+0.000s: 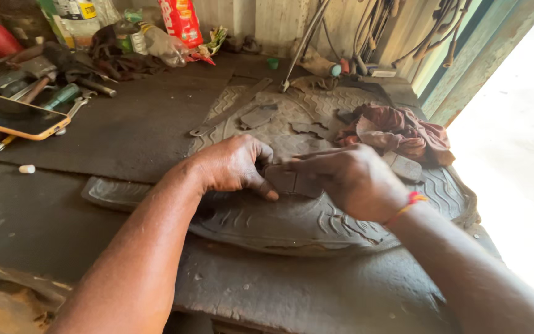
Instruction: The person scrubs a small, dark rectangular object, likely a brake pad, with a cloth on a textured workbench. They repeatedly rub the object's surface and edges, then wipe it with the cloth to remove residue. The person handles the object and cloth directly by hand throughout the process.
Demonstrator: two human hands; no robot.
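Both my hands meet on a small dark rectangular rubber piece that lies on a worn tyre section with a wavy tread. My left hand presses the piece's left end with thumb and fingers. My right hand, with a red and yellow thread at the wrist, grips its right end. Other cut rubber scraps lie farther back on the tyre.
A reddish-brown rag lies at the tyre's far right. A smartphone and several hand tools sit at the left. Bottles and a red packet stand along the back wall. A thin metal rod leans there. Bright ground lies to the right.
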